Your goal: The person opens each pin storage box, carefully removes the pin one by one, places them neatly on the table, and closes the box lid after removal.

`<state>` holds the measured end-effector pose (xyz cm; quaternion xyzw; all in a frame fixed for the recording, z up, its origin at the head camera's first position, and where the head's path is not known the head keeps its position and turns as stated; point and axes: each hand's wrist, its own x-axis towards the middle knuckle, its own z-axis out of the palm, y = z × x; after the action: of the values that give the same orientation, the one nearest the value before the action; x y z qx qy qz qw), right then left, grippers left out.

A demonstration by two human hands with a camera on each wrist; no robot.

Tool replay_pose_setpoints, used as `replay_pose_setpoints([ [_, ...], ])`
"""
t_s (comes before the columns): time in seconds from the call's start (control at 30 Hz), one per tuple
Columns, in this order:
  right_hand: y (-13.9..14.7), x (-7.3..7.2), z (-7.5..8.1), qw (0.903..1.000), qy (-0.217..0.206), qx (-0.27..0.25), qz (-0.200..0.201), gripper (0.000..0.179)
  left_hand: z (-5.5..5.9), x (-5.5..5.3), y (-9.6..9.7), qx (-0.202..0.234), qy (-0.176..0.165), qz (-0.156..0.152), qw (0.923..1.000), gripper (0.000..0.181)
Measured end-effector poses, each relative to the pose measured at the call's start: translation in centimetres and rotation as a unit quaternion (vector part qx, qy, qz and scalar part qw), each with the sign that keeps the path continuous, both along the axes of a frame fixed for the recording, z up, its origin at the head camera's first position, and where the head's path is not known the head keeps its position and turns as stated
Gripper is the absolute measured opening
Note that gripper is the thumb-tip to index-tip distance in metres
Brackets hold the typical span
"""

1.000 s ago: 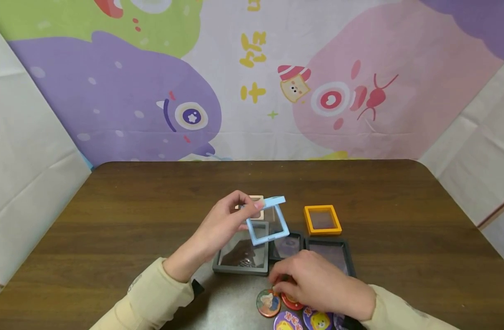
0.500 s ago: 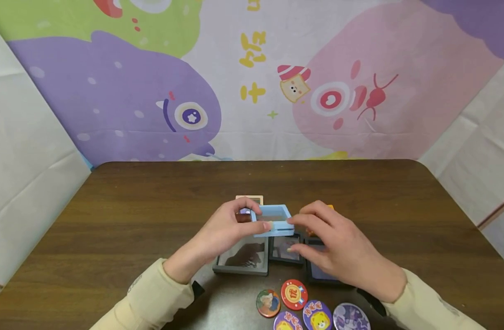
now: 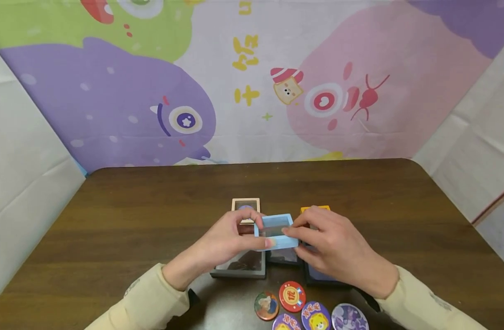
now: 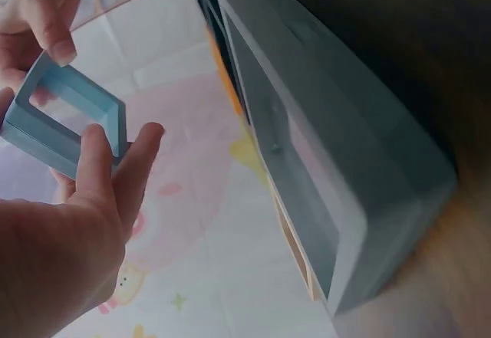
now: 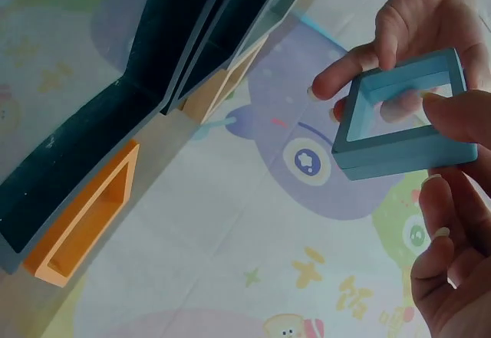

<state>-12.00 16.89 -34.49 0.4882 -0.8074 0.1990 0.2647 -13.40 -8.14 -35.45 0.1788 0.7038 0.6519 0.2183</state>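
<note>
A small light blue display frame [image 3: 285, 242] with a clear window is held up over the table between both hands. My left hand [image 3: 231, 236] grips its left side, thumb along the near edge and fingers at the far side. My right hand [image 3: 344, 247] pinches the right corner between fingers and thumb. In the right wrist view the blue frame [image 5: 406, 159] looks closed, its halves meeting along a seam, and only a fingertip shows through the window. The left wrist view has the frame [image 4: 46, 135] tilted, with fingers from both sides on its edges.
Below the hands lie a grey frame [image 3: 238, 275], a small dark frame [image 3: 282, 262] and a larger dark frame [image 3: 326, 281]. A beige frame [image 3: 246, 200] and an orange-yellow frame [image 3: 321, 208] sit behind. Several round badges, one red [image 3: 292, 296], lie at the front.
My right hand has left the badges and come up to the blue frame's right side. The frame, opened with its flap raised before, is now closed and slightly lower. The head view has shifted slightly.
</note>
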Motion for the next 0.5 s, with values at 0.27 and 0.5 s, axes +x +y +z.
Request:
replay_pose_setpoints([
  [0.27,-0.1,-0.2,0.1,0.9992,-0.033,0.021,0.001,0.036,0.2,-0.8,-0.8,-0.094,0.130,-0.014,0.9870,0.031],
  [0.5,0.1,-1.2,-0.4,0.9862,-0.153,0.042,0.046,0.020,-0.1,-1.5,-1.1,-0.144,0.236,-0.048,0.9598,0.033],
])
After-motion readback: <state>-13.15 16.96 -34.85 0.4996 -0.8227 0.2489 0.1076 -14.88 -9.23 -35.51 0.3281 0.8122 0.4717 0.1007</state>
